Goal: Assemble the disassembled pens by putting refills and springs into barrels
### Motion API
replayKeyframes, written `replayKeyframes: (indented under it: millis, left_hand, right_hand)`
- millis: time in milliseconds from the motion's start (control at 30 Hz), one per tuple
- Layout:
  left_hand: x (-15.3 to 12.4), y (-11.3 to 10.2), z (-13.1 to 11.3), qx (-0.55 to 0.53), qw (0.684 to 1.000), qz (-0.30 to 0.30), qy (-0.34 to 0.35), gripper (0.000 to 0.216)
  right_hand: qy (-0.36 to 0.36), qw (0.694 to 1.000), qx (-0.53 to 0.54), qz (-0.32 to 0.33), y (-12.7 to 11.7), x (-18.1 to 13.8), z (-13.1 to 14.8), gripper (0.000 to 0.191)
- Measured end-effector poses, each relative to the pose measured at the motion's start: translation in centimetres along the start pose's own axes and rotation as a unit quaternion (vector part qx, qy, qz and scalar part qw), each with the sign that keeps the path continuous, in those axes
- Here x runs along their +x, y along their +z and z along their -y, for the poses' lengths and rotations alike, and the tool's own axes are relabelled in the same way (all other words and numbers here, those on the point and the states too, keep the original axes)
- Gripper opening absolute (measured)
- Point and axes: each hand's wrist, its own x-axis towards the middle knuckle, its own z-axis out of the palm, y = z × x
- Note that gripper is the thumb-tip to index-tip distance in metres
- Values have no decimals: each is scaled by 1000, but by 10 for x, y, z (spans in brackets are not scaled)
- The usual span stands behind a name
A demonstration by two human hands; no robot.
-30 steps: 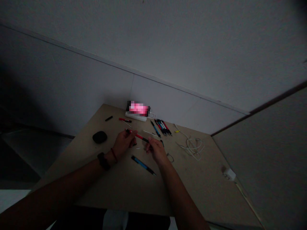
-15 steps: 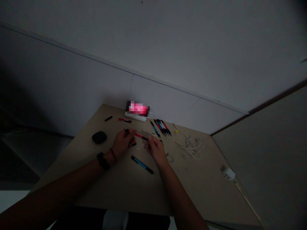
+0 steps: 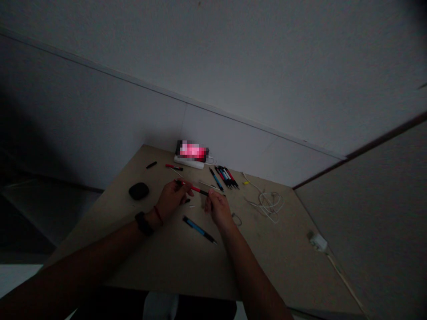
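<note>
A red and black pen (image 3: 199, 190) is held level between my two hands above the table. My left hand (image 3: 171, 197) pinches its red barrel near the far-left end. The fingers of my right hand (image 3: 218, 206) are closed on its black end. On the table below lies a blue and black pen (image 3: 199, 229), its tip pointing right and toward me. A small white piece (image 3: 192, 206) and a short black piece (image 3: 187, 201) lie between my hands. Beyond them are a thin pale rod (image 3: 208, 185) and a red and black pen part (image 3: 174, 167).
Several pens (image 3: 227, 178) lie side by side, with a blue pen (image 3: 216, 179) beside them. A lit phone (image 3: 192, 151) leans by the wall. A black rounded case (image 3: 138, 191) is at left; a coiled white cable (image 3: 266, 203) and a plug (image 3: 318, 242) are at right.
My right hand has shifted slightly to the right along with its end of the pen. More of the red barrel shows between my hands. The things on the table have not moved.
</note>
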Motion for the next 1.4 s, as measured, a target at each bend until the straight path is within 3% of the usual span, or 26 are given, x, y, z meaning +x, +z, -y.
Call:
replayKeyframes:
  millis: [433, 667, 767, 1000, 1100, 1233, 1400]
  left_hand:
    - [0, -1, 0, -17, 999, -26, -24, 41]
    - [-4, -3, -6, 24, 999, -30, 6, 36]
    - [-7, -3, -7, 43, 999, 6, 9, 36]
    - [-15, -1, -3, 45, 981, 187, -30, 46]
    - [-15, -2, 0, 40, 981, 188, -22, 41]
    - [-13, -3, 3, 33, 989, 145, -7, 31]
    - [-12, -3, 2, 14, 989, 144, -10, 35]
  right_hand:
    - [3, 989, 62, -131, -8, 5, 10, 42]
    - [-8, 959, 188, -214, -17, 10, 12, 39]
    - [-15, 950, 229, -210, -19, 12, 11, 36]
    - [25, 933, 315, -170, -13, 12, 14, 33]
    - [52, 927, 349, -130, -11, 11, 15, 33]
    - [77, 924, 363, -95, -10, 11, 14, 34]
    - [85, 920, 364, -118, -9, 12, 15, 36]
